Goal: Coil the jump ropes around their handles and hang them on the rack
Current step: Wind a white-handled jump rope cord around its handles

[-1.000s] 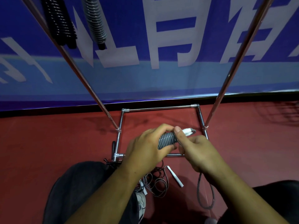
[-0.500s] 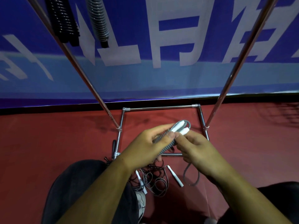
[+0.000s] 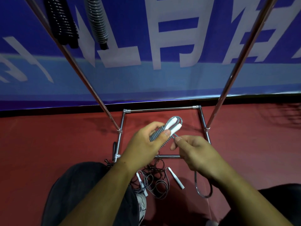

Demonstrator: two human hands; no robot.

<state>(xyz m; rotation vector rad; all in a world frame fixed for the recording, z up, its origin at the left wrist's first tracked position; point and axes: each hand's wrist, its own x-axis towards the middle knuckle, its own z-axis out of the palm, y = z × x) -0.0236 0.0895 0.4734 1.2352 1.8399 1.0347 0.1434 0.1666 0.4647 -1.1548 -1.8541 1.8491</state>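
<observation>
Left hand [image 3: 146, 144] is clamped round the grey jump rope [image 3: 160, 135], thumb pressed flat on the coils and fingers curled underneath. High above it and to its left, two coiled ropes [image 3: 97, 22] already hang on the rack [image 3: 91, 82]. Under its wrist, loose ropes [image 3: 156, 180] lie tangled on the floor.

A second ago both my thumbs were crowded on this bundle, winding. Since then I have tipped it up and away from me. The two white handles [image 3: 173, 127] now stick out past my left thumb, with a turn of rope looped over their ends. That turn was not there a second ago, so I judge the winding nearly finished. What remains is to lock off the end, then hang the bundle.

Just right of that thumb, my right hand [image 3: 197, 154] has come off the bundle. It pinches the free end of the rope between thumb and forefinger, with the other fingers loosely curled. My two hands are close but not touching. Below my right wrist the leftover slack [image 3: 203, 190] hangs in one short loop.
</observation>
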